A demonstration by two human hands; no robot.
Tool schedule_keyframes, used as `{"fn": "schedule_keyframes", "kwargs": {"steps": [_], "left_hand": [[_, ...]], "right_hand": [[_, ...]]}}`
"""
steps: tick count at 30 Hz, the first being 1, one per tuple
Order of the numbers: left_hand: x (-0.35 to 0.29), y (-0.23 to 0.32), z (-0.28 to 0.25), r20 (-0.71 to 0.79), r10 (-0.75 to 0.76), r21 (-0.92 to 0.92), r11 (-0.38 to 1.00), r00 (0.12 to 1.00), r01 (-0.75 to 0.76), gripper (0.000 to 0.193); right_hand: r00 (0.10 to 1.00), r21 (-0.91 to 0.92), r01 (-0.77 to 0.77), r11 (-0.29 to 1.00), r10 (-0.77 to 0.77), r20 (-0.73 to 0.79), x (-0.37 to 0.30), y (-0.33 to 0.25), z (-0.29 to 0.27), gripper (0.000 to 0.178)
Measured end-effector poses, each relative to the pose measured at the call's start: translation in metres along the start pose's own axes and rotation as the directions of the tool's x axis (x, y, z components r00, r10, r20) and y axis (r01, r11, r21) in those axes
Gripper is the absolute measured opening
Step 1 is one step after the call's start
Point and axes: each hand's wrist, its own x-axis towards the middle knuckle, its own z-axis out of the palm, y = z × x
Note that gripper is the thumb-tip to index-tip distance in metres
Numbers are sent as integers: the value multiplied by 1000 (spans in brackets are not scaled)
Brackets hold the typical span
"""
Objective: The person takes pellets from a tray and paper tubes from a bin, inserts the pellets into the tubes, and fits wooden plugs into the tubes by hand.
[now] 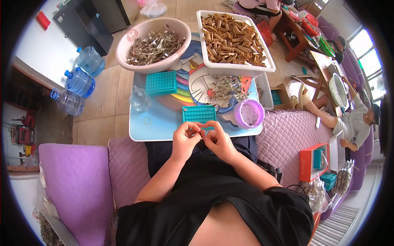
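Note:
My left hand [186, 140] and my right hand [220, 142] meet at the table's front edge, fingertips pinched together. Whatever lies between them is too small to make out. Just beyond the fingers is a teal tray [199, 112] with rows of small round hollows. A purple bowl [261, 111] with greyish contents stands to its right. Behind them, a loose heap of small silvery and brownish pieces [227, 91] lies on the table. Farther left are a second teal tray [161, 83] and a clear plastic container [140, 101]. A thin greenish ring [147, 120] lies near the left corner.
On the table [164, 129], a pink basin [124, 56] of silvery-brown pieces and a white bin [242, 70] of short brown rolled pieces stand at the back. Large blue water bottles [80, 82] stand on the floor, left. Another person [356, 127] sits far right, beside an open red box [307, 164].

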Motion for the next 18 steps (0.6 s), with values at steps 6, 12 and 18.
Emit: {"fn": "schedule_keyframes", "kwargs": {"steps": [6,12,18], "left_hand": [[1,27,8,-24,-211,-181,962,977,204,22],[-1,15,-2,123,-271,-61,958,955,280,26],[-8,11,-11,119,-420,-179,882,900,436,25]], "right_hand": [[988,-157,123,980,-136,-74,2,0,-4,33],[872,-430,392,813,-478,-110,21,8,-14,23],[960,-271,256,928,-277,-43,20,13,-6,16]]}}
